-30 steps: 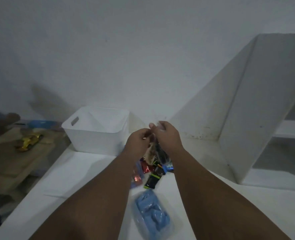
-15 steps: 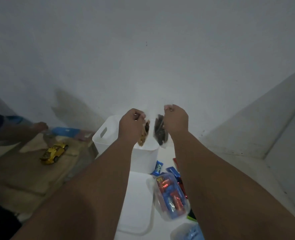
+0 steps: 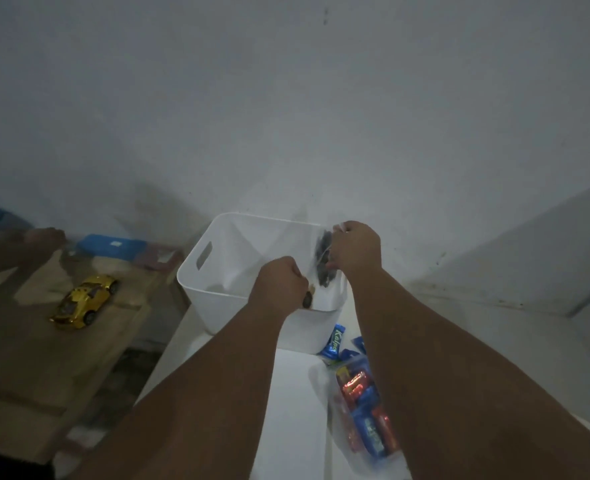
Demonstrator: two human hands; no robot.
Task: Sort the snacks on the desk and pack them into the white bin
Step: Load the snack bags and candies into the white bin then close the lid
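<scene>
The white plastic bin (image 3: pixel 200 292) has a slot handle in its side. It stands upright with its top open. Over the bin's near right corner hangs a clear plastic bag of dark snacks (image 3: pixel 323 261). The right hand (image 3: pixel 354 251) pinches it at the top. Just beside it, low by the bin's near rim, the left hand (image 3: pixel 279 285) holds a small bag of brown snacks (image 3: pixel 309 299). A blue wrapper (image 3: pixel 335 342) with white letters lies against the front of the bin. Nearer still lies a clear bag full of red and blue snack packs (image 3: pixel 364 414).

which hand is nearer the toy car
Left. The left hand, gripping a brown snack bag, is right of the toy car; the right hand, gripping a dark snack bag, is farther right.
</scene>
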